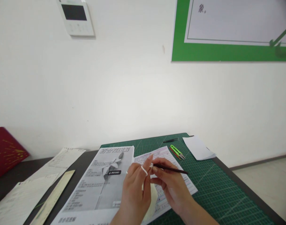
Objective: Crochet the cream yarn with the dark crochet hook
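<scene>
White yarn (144, 170) loops over the raised index finger of my left hand (136, 189). That hand is closed, its thumb and fingers pinching a small bit of the yarn near the tips. My right hand (174, 186), also closed, grips a thin crochet hook with a dark handle (174, 169), which points left and meets the yarn between both hands. The fingertips partly hide the hook's tip and the stitches. Below the hands lie a lined sheet of paper with writing (165, 153) and a pale yellow piece (152, 201), partly covered by my left hand.
A green cutting mat (213, 184) bears green thread snips (176, 150), an orange stick (175, 153), a dark slim tool (170, 140) and white paper (199, 149). Leftward are a printed sheet (84, 190), a ruler (55, 197), handwritten papers (37, 190) and a dark red item (7, 153). A wall stands behind.
</scene>
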Action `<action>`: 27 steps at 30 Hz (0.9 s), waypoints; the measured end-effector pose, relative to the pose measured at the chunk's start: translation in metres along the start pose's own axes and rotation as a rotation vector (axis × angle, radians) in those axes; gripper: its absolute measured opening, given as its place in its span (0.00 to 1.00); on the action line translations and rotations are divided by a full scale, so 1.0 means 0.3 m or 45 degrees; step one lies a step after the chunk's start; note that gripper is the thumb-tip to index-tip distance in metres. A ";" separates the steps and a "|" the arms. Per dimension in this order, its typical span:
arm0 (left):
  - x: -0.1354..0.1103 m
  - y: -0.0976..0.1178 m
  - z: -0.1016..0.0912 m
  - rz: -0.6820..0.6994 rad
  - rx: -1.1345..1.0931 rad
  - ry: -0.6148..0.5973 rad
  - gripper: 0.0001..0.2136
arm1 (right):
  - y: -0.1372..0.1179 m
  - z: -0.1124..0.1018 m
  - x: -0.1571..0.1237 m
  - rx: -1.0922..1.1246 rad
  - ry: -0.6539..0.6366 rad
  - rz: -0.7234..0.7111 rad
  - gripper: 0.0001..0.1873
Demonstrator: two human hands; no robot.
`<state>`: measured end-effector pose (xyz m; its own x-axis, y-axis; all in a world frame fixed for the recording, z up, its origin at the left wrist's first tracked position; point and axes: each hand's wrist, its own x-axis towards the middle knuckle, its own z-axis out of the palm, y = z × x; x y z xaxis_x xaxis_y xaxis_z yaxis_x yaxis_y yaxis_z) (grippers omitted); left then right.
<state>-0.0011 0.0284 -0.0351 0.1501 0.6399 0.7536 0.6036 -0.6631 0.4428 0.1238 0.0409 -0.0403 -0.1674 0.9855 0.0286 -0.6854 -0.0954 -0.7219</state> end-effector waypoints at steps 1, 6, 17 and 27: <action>0.001 0.001 -0.001 -0.025 -0.010 0.003 0.26 | -0.001 0.001 0.001 0.010 0.022 0.003 0.10; 0.024 0.004 -0.012 -0.408 -0.310 0.018 0.23 | -0.004 -0.001 0.011 -0.010 0.130 -0.049 0.09; 0.073 0.044 -0.038 -1.032 -1.355 -0.001 0.27 | -0.003 -0.008 0.007 -0.132 0.145 -0.205 0.09; 0.111 -0.059 -0.167 -1.021 -1.324 -0.047 0.16 | -0.039 -0.031 0.033 -0.163 0.168 -0.211 0.08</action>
<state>-0.0460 0.0420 0.0063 0.0656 0.9927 0.1016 -0.3447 -0.0730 0.9359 0.1368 0.0532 -0.0380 0.0393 0.9968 0.0693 -0.5992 0.0790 -0.7967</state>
